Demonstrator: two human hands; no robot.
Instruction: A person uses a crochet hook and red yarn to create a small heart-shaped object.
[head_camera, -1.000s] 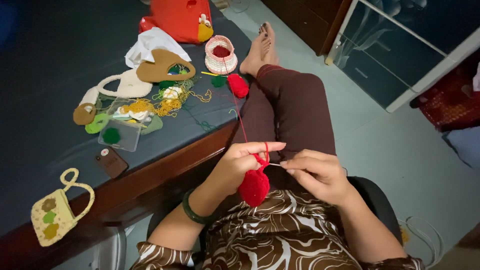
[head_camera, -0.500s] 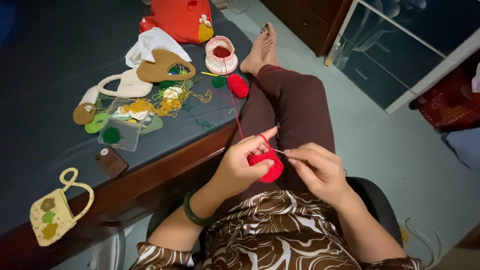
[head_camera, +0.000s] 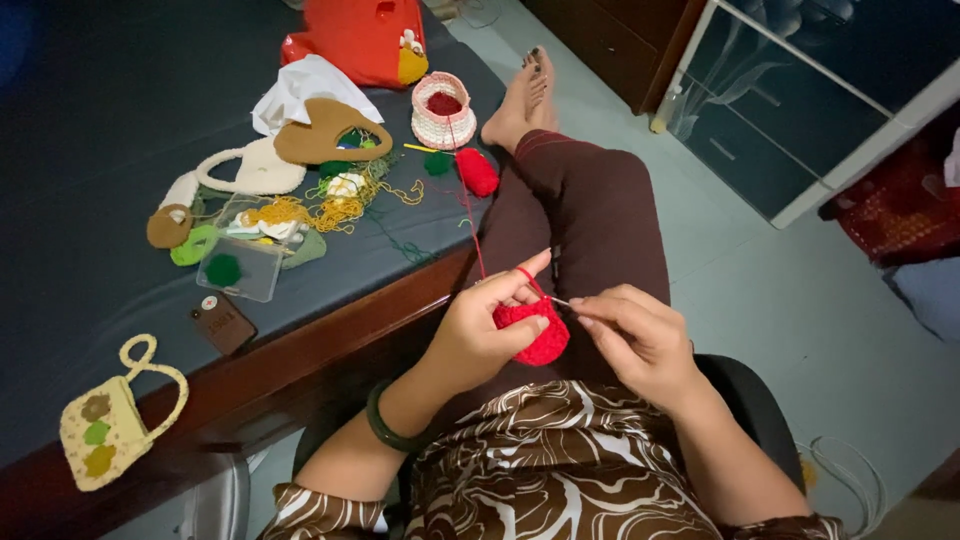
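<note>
The red crochet piece (head_camera: 532, 332) is held over the person's lap, off the desk and just beyond its near wooden edge (head_camera: 330, 340). The left hand (head_camera: 480, 330) is clenched on it, thumb pressed across its face, red yarn (head_camera: 470, 215) looped over the raised forefinger. The right hand (head_camera: 640, 335) pinches a thin crochet hook (head_camera: 560, 301), its long axis pointing left into the piece's upper right edge; this hand lies right of the piece, touching it only through the hook. The yarn runs up and away to the small pink basket (head_camera: 442, 112) near the desk's far right edge.
</note>
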